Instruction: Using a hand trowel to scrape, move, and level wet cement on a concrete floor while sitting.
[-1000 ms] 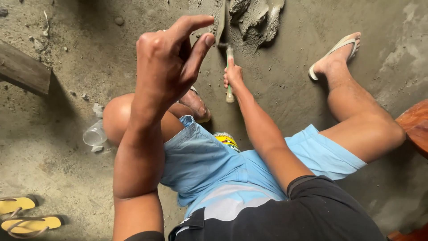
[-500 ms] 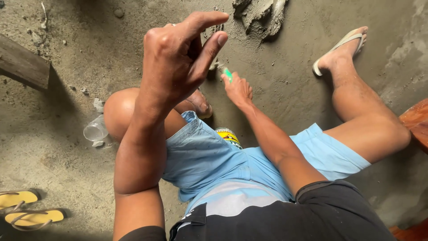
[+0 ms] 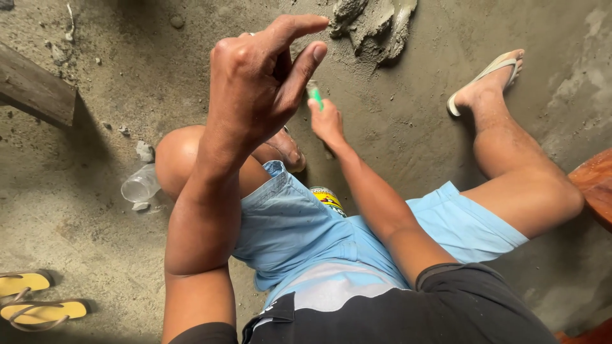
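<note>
My left hand [image 3: 258, 83] is raised close to the camera, fingers loosely curled and apart, holding nothing. My right hand [image 3: 326, 121] reaches down to the cement floor and grips a tool with a green handle [image 3: 315, 97]; the tool's working end is hidden behind my left hand. A heap of wet grey mortar [image 3: 373, 22] lies just beyond it at the top. I sit on the floor in light blue shorts [image 3: 306, 236], my right leg stretched out with a sandal [image 3: 486, 76] on the foot.
A clear plastic cup [image 3: 140, 186] lies beside my left knee. A wooden plank [image 3: 35, 92] sits at the left edge, yellow sandals [image 3: 38, 299] at the lower left, and a reddish wooden stool [image 3: 596, 185] at the right. A yellow can [image 3: 328, 199] sits between my legs.
My right hand pulled back from the mortar heap toward me with the tool. My left hand stayed raised, shifting slightly right.
</note>
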